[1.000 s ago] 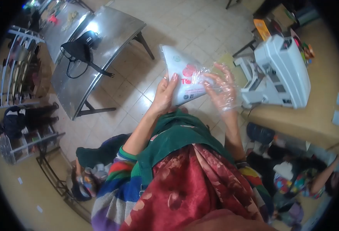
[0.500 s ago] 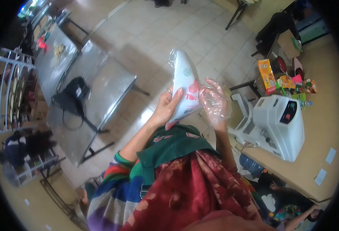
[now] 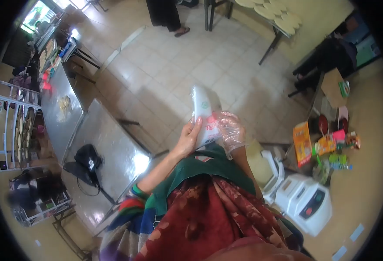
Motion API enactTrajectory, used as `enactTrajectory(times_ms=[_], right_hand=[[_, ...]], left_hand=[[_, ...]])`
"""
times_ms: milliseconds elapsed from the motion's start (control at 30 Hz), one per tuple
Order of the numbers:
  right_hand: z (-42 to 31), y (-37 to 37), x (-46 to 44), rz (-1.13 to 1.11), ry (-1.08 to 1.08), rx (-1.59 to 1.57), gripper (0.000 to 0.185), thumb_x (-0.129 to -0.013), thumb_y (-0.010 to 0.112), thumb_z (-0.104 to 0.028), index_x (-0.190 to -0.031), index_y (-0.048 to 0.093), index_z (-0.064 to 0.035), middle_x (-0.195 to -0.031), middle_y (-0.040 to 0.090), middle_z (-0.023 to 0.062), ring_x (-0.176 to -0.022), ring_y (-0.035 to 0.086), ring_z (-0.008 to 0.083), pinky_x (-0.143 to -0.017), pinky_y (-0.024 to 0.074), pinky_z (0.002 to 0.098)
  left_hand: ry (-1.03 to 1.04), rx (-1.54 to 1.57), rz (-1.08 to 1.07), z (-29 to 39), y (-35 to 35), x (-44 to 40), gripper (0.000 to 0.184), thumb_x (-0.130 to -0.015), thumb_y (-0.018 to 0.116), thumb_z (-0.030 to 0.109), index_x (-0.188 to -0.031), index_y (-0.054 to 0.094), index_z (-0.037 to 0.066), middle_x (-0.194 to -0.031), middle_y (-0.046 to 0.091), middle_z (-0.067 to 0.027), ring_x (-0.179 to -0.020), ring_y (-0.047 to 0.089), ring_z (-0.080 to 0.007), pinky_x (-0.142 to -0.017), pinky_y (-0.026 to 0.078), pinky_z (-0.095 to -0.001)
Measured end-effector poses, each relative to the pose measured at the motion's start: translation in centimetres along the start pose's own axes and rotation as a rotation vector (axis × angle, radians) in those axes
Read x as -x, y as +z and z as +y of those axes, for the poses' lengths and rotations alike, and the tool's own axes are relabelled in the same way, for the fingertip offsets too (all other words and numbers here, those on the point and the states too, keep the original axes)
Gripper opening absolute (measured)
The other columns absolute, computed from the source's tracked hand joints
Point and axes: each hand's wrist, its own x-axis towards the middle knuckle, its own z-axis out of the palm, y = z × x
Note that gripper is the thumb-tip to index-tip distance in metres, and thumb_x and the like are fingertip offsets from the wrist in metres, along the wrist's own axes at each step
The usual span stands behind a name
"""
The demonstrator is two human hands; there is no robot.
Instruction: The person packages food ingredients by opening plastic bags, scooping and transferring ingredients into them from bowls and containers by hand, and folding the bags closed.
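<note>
A white plastic packet (image 3: 202, 114) with red lettering and a small green mark stands tilted in front of my green apron, its clear wrapping sticking out at the top. My left hand (image 3: 188, 138) is closed on the packet's left side, with the thumb lying across its front. A loose, clear plastic glove covers my right hand (image 3: 233, 132). Its fingers bend around the packet's right edge, partly hidden by the shiny plastic and the packet itself.
To the left are metal tables (image 3: 109, 143) with a black bag (image 3: 87, 161) on them. A white machine (image 3: 302, 202) stands at right, beyond it colourful packets (image 3: 326, 143). A rack (image 3: 13, 126) is far left; round flat pieces (image 3: 283, 17) lie on a back table. A person (image 3: 163, 15) stands behind.
My gloved right fingers, stretched out beside the packet before, are now bent in against it. My view has tilted up, showing more of the floor and a person's legs at the back.
</note>
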Motion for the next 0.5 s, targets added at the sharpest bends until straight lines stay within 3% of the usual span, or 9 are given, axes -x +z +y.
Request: enactTrajectory(times_ms=[133,267,400,500], right_hand=[[-1.1,0.8,-9.4,-0.217,-0.273,0.21,0.013,-0.074,0.064,-0.01,-0.086,0.062,-0.0059,-0.103,0.059,0.0116,-0.101,0.054,0.0317,-0.088,0.0427,0.0394],[-0.7,3.4,-16.2,-0.414,-0.352,0.295,0.016,-0.076,0.063,-0.017,-0.089,0.062,-0.0082,-0.11,0.056,0.0106,-0.11,0.047,0.0323,-0.092,0.0397,0.0417],[1.5,6.7,-20.8,-0.548,-0.399,0.428,0.038,-0.074,0.067,-0.02,-0.11,0.062,-0.0095,-0.123,0.052,0.0112,-0.117,0.043,0.0337,-0.097,0.0367,0.0421],[2.1,10.7,-24.2,-0.622,-0.283,0.297,0.038,-0.073,0.068,-0.018,-0.11,0.063,-0.0072,-0.124,0.052,0.0135,-0.115,0.046,0.0327,-0.097,0.0381,0.0394]], left_hand=[[0.099,0.07,0.143,3.2,0.1,-5.5,0.04,-0.096,0.04,0.035,-0.111,0.052,0.0,-0.098,0.06,-0.0068,-0.084,0.055,-0.0107,-0.075,0.046,-0.0266],[0.106,0.279,0.238,5.7,-1.6,-9.4,0.044,-0.096,0.039,0.039,-0.112,0.052,0.0,-0.103,0.059,-0.0096,-0.091,0.058,-0.017,-0.082,0.047,-0.0323],[0.158,0.443,0.282,8.6,-3.5,-13.0,0.046,-0.095,0.04,0.041,-0.119,0.046,0.002,-0.114,0.055,-0.0113,-0.102,0.055,-0.0202,-0.088,0.045,-0.0364],[0.189,0.421,0.25,10.1,-6.8,-16.3,0.048,-0.095,0.039,0.041,-0.124,0.041,0.004,-0.117,0.052,-0.0109,-0.105,0.053,-0.0207,-0.089,0.044,-0.0371]])
